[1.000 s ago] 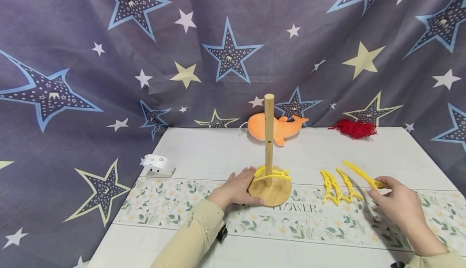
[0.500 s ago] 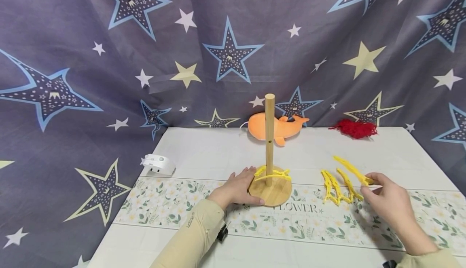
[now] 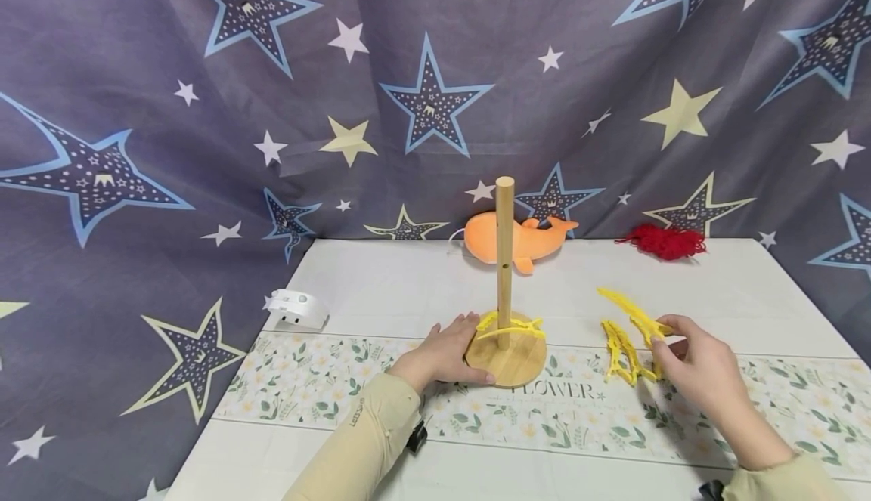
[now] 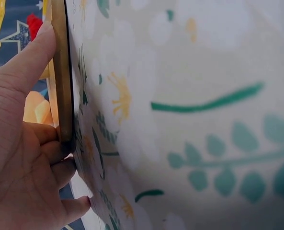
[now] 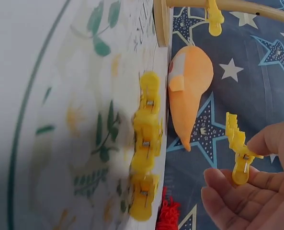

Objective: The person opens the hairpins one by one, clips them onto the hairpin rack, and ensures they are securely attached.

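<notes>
A wooden stand with an upright pole [image 3: 504,259] and a round base [image 3: 520,369] is on the table. My left hand [image 3: 442,351] grips the base's left edge; in the left wrist view the thumb and fingers lie around its rim [image 4: 61,81]. A yellow clip [image 3: 519,329] lies across the base by the pole. Between thumb and fingers, my right hand [image 3: 708,365] pinches another yellow clip [image 5: 241,160], raised above the table and tilted up to the left. Below it lie three loose yellow clips [image 5: 146,143], partly hidden by the hand in the head view.
Behind the pole sits an orange plush whale [image 3: 534,244]. Red yarn [image 3: 663,241] is at the back right, a white device [image 3: 297,308] at the left. A star-patterned curtain [image 3: 435,168] hangs behind the table, which has a floral printed band [image 3: 340,388].
My right hand has moved left with the pinched clip, over the loose clips and closer to the stand. The left hand and the stand have stayed in place.
</notes>
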The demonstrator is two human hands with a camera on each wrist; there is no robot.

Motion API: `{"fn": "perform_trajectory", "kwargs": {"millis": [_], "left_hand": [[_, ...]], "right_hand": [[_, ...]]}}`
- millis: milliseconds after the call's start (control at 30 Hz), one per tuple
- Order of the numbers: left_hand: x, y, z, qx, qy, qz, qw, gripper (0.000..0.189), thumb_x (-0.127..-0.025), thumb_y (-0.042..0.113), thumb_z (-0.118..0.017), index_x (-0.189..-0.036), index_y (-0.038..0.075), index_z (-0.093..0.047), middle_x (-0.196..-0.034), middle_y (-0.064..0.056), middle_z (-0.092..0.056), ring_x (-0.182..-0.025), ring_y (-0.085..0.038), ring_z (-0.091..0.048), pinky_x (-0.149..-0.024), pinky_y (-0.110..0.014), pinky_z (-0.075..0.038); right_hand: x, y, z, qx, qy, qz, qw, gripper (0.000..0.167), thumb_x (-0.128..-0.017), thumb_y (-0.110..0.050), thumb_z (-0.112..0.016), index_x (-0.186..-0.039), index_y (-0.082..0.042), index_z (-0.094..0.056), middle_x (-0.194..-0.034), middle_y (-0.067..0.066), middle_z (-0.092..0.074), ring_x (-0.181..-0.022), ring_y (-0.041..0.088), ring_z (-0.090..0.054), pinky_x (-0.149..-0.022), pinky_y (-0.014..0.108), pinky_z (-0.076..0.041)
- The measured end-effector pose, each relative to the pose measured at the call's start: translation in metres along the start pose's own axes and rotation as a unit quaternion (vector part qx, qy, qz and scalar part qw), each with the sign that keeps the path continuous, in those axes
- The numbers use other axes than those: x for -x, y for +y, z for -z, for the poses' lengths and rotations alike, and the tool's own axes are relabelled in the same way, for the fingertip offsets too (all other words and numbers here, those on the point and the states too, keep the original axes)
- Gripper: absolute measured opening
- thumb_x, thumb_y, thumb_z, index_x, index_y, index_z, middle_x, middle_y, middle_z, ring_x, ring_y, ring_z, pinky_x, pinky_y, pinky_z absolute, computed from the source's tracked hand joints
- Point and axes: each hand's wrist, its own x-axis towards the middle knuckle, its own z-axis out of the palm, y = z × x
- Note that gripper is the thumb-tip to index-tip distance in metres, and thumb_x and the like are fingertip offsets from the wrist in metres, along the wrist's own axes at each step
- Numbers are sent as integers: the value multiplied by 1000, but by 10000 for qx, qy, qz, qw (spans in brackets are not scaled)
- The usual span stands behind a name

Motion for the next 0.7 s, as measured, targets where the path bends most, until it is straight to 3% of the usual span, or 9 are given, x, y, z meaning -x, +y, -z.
{"fn": "perform_trajectory", "kwargs": {"millis": [233,400,567,633,700], "left_hand": [[-1,0,-1,-49,-11,9,10000,114,-75,68,-70,-157,11,-16,-162,-4,-18,-148,-21,-14,-119,-50,-11],[0,1,1,-36,-42,20,10000,114,-75,68,-70,-157,11,-16,-162,-4,-18,-148,-21,-14,-119,-50,-10],[1,2,1,-38,-31,17,10000,113,-75,67,-71,-157,11,-16,-162,-4,-18,-148,-21,-14,-119,-50,-11],[1,2,1,-37,-22,13,10000,113,-75,67,-71,-157,11,-17,-162,-4,-19,-148,-21,-15,-119,-50,-11],[1,1,1,-52,-15,14,10000,113,-75,67,-71,-157,11,-17,-162,-4,-19,-148,-21,-15,-119,-50,-11]], "right_hand": [[-2,-11,-4,-79,103,173,9998,32,-90,-16,-65,-117,0,-60,-92,21,-70,-77,33,-67,-55,37,-50],[-4,-19,-5,-239,-30,232,9994,34,-94,-22,-64,-119,-1,-59,-96,22,-69,-81,34,-68,-61,47,-55],[-6,-23,-7,-294,21,506,9983,33,-93,-15,-65,-122,-3,-58,-97,22,-69,-83,38,-67,-67,55,-54],[-7,-24,-8,-285,98,695,9971,33,-92,-11,-66,-123,-5,-59,-92,19,-70,-80,37,-68,-65,53,-54],[-8,-27,-9,-252,122,842,9961,33,-91,-9,-66,-123,-7,-59,-80,12,-67,-68,30,-64,-57,44,-51]]}}
